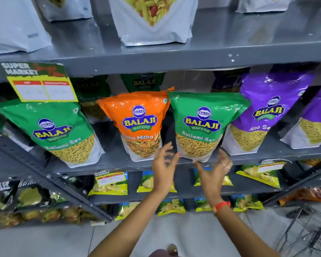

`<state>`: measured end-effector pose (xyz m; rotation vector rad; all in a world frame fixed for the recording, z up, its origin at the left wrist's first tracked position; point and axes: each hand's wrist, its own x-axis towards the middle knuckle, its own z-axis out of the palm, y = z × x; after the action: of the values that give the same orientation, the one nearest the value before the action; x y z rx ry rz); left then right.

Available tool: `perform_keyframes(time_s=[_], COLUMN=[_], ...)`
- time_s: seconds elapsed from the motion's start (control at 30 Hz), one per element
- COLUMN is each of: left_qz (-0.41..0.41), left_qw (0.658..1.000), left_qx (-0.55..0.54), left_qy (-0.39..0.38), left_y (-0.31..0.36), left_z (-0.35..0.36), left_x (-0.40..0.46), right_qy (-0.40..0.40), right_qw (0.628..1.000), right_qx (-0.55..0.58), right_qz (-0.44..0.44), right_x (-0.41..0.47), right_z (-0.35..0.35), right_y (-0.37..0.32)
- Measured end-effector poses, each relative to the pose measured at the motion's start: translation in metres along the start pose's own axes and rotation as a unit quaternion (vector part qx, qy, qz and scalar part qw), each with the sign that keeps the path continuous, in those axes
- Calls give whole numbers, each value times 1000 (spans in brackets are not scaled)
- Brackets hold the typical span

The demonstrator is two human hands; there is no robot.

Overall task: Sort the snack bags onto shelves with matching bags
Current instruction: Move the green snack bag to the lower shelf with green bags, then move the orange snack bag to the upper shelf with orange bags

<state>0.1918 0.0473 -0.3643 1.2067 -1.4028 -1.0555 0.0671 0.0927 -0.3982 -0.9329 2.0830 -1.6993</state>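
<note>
Hands are being held low at the front of the middle shelf (267, 156), one on each side of the green Ratlami Sev bag (204, 125) standing there. The left hand (165, 164) is being kept just beside the bag's lower left corner, its fingers spread wide and holding nothing; whether a fingertip is touching the bag cannot be told, since the hand is blurred. The right hand (214, 169) is being held under the bag's lower right corner, fingers likewise wide and empty. Judging by this flanking pose, the bag is either being steadied upright or being framed for a pick-up.

That bag is standing between an orange Tikha Mitha bag (139, 123) on its left and a purple Aloo Sev bag (263, 114) on its right, so it is probably being treated as misplaced: its matching bag (52, 130), green and bearing the same label, is leaning at the far left of the same shelf under a yellow price card (41, 86).

In the front row, two green bags, one orange bag and two purple bags are being shown, the second purple one cut off by the frame edge. Darker bags are standing behind them, too dim to be counted reliably.
</note>
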Motion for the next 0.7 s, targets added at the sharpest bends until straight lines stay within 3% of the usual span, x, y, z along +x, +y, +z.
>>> perform_keyframes(time_s=[0.07,0.17,0.27,0.47,0.7], left_qz=[35,25,-36,-98,-77], left_qw=[994,982,994,992,996], left_qx=[-6,-28,-39,30,-12], left_qy=[103,183,96,-77,-40], left_y=[-5,-22,-31,-47,-43], left_z=[-29,-73,-101,-118,-126], left_x=[-5,18,56,93,77], right_qy=[-32,-223,-305,-326,-332], right_qw=[999,974,951,945,943], right_qx=[2,15,27,22,-5], right_qz=[-22,-48,-40,2,-27], right_x=[-27,-35,-20,3,1], right_z=[11,46,87,128,125], right_y=[-1,-13,-29,-39,-50])
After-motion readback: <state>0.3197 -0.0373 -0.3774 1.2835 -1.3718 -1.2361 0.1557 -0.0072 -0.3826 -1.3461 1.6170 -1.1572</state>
